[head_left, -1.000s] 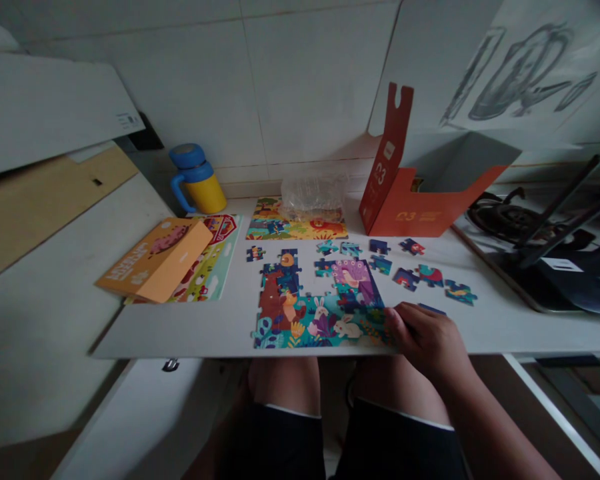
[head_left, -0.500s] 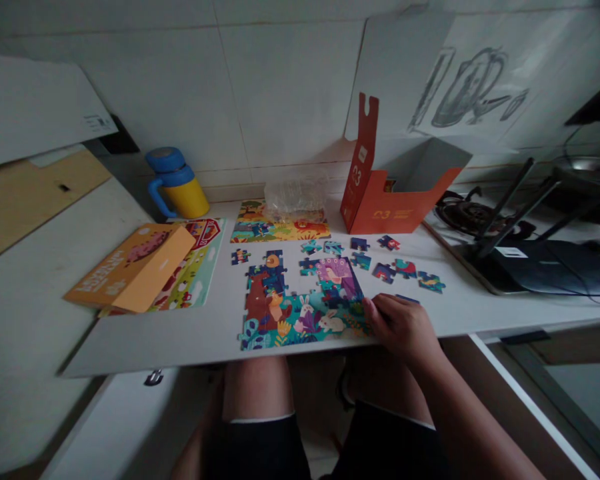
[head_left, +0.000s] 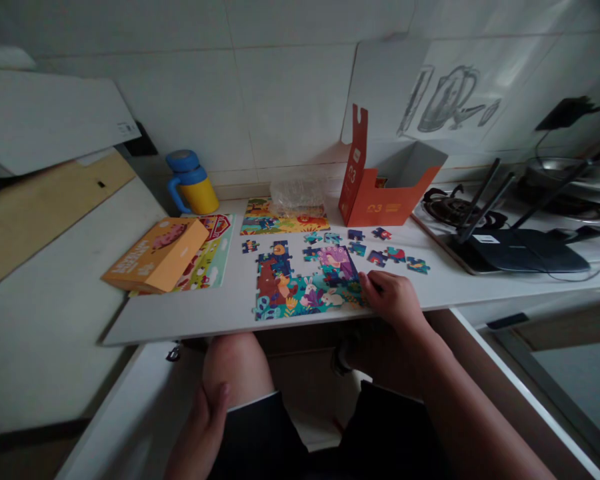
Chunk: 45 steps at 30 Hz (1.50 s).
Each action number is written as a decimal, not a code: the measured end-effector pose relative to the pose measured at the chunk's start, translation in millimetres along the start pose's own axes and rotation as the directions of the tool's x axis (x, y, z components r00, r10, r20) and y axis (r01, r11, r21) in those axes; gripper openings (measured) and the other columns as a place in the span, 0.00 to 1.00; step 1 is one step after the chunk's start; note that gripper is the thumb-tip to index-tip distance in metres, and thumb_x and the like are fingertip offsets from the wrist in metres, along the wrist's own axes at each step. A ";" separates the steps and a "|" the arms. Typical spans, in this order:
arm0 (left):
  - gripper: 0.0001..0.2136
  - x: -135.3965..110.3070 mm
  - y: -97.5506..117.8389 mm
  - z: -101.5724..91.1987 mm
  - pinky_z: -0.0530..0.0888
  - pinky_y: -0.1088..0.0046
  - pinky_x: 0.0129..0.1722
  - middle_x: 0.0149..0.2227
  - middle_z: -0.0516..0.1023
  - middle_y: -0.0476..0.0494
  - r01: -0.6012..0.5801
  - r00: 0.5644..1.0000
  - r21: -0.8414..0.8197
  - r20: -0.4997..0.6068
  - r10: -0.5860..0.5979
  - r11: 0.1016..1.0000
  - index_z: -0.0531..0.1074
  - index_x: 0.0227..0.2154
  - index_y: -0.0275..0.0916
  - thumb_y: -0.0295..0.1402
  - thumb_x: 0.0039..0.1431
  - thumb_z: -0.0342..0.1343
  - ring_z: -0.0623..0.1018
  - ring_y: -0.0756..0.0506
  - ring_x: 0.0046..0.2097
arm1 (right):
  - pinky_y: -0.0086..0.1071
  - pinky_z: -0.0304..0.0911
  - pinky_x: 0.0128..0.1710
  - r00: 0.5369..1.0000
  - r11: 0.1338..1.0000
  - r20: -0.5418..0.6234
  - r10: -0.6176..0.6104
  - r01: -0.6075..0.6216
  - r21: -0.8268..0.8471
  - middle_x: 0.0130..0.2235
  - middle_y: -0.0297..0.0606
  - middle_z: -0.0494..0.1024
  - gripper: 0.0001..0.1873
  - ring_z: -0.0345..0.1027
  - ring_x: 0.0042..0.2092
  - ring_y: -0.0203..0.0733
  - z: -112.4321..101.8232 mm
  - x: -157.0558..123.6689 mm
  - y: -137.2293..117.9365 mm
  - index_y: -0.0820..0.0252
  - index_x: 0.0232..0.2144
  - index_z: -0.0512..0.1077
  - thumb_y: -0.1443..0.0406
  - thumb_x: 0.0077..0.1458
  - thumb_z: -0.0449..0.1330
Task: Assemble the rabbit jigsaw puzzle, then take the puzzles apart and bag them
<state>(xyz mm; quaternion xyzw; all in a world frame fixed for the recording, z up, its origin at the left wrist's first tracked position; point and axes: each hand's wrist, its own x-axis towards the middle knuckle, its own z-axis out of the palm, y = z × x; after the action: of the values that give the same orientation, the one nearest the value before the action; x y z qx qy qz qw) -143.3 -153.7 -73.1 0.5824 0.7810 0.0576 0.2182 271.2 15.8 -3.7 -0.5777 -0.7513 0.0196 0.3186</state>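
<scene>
A partly assembled colourful jigsaw puzzle (head_left: 305,283) lies on the white board (head_left: 220,310) across my lap. My right hand (head_left: 393,297) rests at the puzzle's right edge, fingers curled and pressed down on a piece there that I cannot make out. Several loose pieces (head_left: 380,253) lie just beyond it. My left hand (head_left: 200,430) lies flat on my left thigh, below the board, holding nothing.
An orange puzzle box (head_left: 155,257) sits on a finished farm puzzle (head_left: 210,257) at the left. Behind are another finished puzzle (head_left: 285,220), a plastic bag (head_left: 297,193), an open orange carton (head_left: 380,190) and a blue-and-yellow mug (head_left: 193,180). A gas hob (head_left: 460,210) and router (head_left: 520,240) stand right.
The camera has pulled back and tilted down, so my left hand on my thigh has come into view. My right hand stays at the puzzle's right edge.
</scene>
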 end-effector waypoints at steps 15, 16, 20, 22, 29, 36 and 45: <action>0.15 24.7 107.7 -148.2 0.75 0.65 0.47 0.44 0.87 0.44 -0.308 0.949 0.096 0.102 0.298 0.947 0.80 0.42 0.47 0.44 0.73 0.48 0.84 0.40 0.45 | 0.35 0.51 0.30 0.999 0.999 0.020 -0.038 0.039 -0.033 0.23 0.32 0.69 0.24 0.60 0.24 0.37 7.1 -0.8 8.0 0.54 0.24 0.63 0.52 0.73 0.53; 0.14 41.0 117.7 -155.7 0.75 0.64 0.49 0.46 0.86 0.44 -0.335 0.942 0.119 0.072 0.328 0.935 0.80 0.44 0.46 0.43 0.73 0.50 0.84 0.40 0.46 | 0.35 0.52 0.30 0.999 0.998 0.022 -0.044 0.045 -0.038 0.23 0.32 0.69 0.24 0.61 0.24 0.37 7.2 -1.1 8.3 0.54 0.24 0.64 0.52 0.73 0.53; 0.15 126.6 142.7 -174.2 0.75 0.61 0.57 0.55 0.84 0.37 -0.405 0.901 0.287 -0.035 0.432 0.868 0.78 0.52 0.41 0.39 0.72 0.52 0.82 0.37 0.55 | 0.35 0.53 0.30 0.997 0.995 0.025 -0.070 0.071 -0.066 0.24 0.34 0.72 0.23 0.67 0.25 0.38 7.9 -1.6 9.4 0.54 0.26 0.67 0.53 0.73 0.54; 0.16 170.1 150.6 -177.9 0.73 0.60 0.60 0.59 0.82 0.34 -0.380 0.902 0.354 -0.063 0.427 0.854 0.77 0.55 0.39 0.38 0.71 0.54 0.80 0.35 0.59 | 0.35 0.53 0.30 0.996 0.993 0.035 -0.085 0.088 -0.080 0.25 0.35 0.74 0.23 0.69 0.26 0.40 8.5 -1.3 9.3 0.54 0.26 0.68 0.53 0.74 0.54; 0.20 244.0 151.9 -159.8 0.74 0.59 0.59 0.59 0.78 0.29 -0.264 0.943 0.452 -0.064 0.326 0.852 0.75 0.60 0.39 0.39 0.69 0.56 0.80 0.33 0.59 | 0.36 0.53 0.29 0.993 0.991 0.073 -0.097 0.103 -0.089 0.27 0.35 0.76 0.22 0.71 0.27 0.40 10.9 -0.4 8.7 0.55 0.29 0.72 0.53 0.75 0.53; 0.17 256.1 132.9 -146.8 0.73 0.63 0.59 0.56 0.76 0.35 -0.344 0.915 0.302 -0.105 0.390 0.889 0.76 0.56 0.43 0.42 0.70 0.55 0.79 0.37 0.57 | 0.35 0.53 0.28 0.992 0.991 0.115 -0.060 0.073 -0.110 0.28 0.37 0.78 0.23 0.72 0.27 0.41 13.6 1.5 10.3 0.55 0.29 0.73 0.51 0.74 0.54; 0.14 261.1 128.4 -149.3 0.74 0.62 0.56 0.52 0.80 0.34 -0.314 0.939 0.162 -0.090 0.331 0.935 0.75 0.45 0.39 0.43 0.63 0.62 0.80 0.35 0.56 | 0.34 0.53 0.26 0.971 0.972 0.135 -0.198 0.213 -0.100 0.24 0.32 0.74 0.24 0.68 0.22 0.36 -10.2 30.0 -15.0 0.55 0.27 0.72 0.53 0.75 0.54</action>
<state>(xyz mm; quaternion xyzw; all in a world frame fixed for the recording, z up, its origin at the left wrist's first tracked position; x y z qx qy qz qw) -149.7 155.3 33.7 0.7127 0.6882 0.0691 0.1170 259.7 33.8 24.1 -0.5116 -0.8253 -0.0206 0.2383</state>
